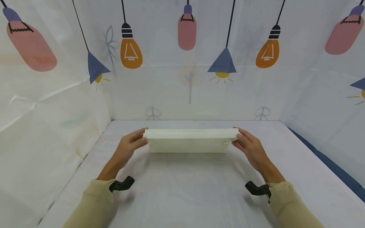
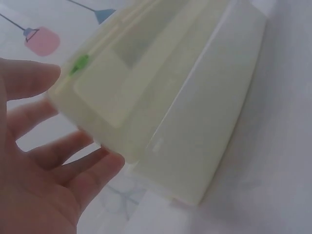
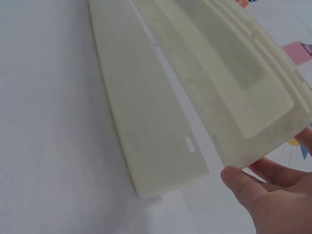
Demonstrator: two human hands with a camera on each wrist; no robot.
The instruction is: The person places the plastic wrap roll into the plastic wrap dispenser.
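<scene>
A long cream plastic box [image 1: 188, 147] stands on the white table with a matching lid [image 1: 191, 133] over it. At the lid's left end, my left hand [image 1: 128, 144] holds the edge between thumb and fingers. My right hand [image 1: 252, 148] grips the opposite end, its fingertips at the corner. In the right wrist view a narrow gap shows between the lid [image 3: 273, 139] and the box wall [image 3: 146, 122]. A small green piece [image 2: 79, 64] sits near the lid's end in the left wrist view. The inside of the box is hidden.
The table [image 1: 182, 190] is covered with a white cloth. White sheets printed with lamps and bulbs hang at the back [image 1: 171, 88] and both sides. A black wrist mount [image 1: 122, 184] sits on the left arm, another [image 1: 258, 188] on the right.
</scene>
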